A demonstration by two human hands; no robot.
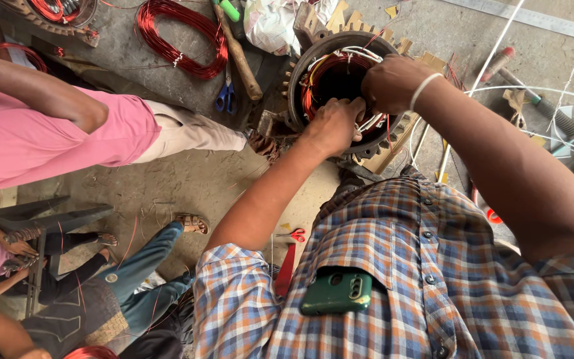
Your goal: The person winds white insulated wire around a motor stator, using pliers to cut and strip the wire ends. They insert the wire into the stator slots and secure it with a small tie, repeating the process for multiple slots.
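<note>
From the head camera, looking straight down: a motor stator point(300, 80), a dark round housing with finned edges, lies on the concrete floor point(167, 179) just ahead of the person in the plaid shirt point(400, 279). Copper windings point(313, 83) line its bore, with white sleeved leads looping along the upper rim.

The left hand point(333, 126) rests on the near rim of the stator, its grip curled together and pinched on the windings and white leads at the lower edge of the bore. The right hand point(393, 83), with a white band at the wrist, sits on the right rim, touching the left hand's fingertips; its grip is folded down into the windings, but the fingers are hidden behind the knuckles, so what it clamps cannot be told.

A wooden-handled hammer point(240, 63) and blue-handled scissors point(226, 96) lie just left of the stator. A loose coil of red copper wire point(181, 36) lies further left. A green phone point(337, 291) sticks out of the shirt pocket. Small red-handled scissors point(293, 234) lie on the floor near the left elbow. Another person in a pink shirt point(41, 143) stands at the left, and others sit at lower left.
</note>
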